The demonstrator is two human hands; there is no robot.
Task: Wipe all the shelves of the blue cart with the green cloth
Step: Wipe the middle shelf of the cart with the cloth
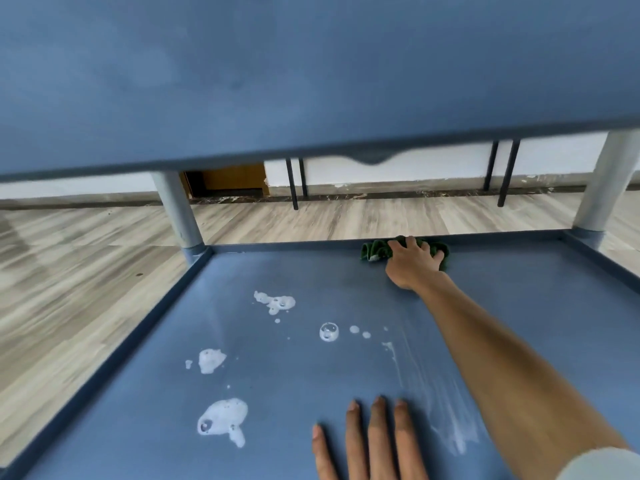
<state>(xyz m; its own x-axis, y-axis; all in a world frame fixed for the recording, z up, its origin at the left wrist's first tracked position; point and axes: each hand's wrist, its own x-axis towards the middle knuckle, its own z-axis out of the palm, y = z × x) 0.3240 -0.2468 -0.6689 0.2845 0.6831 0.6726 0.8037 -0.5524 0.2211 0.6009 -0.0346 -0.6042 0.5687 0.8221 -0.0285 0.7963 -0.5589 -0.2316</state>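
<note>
I look under an upper shelf of the blue cart at a lower shelf. My right hand reaches to the far rim of the lower shelf and presses the bunched green cloth against it. My left hand lies flat on the shelf near the bottom edge, fingers spread, holding nothing. Several white foam blobs sit on the left and middle of the shelf. A smeared white streak runs beside my right forearm.
Grey cart posts stand at the far left corner and far right corner. A raised rim borders the shelf. Beyond lie a wooden floor, thin black furniture legs, a white wall and a wooden door.
</note>
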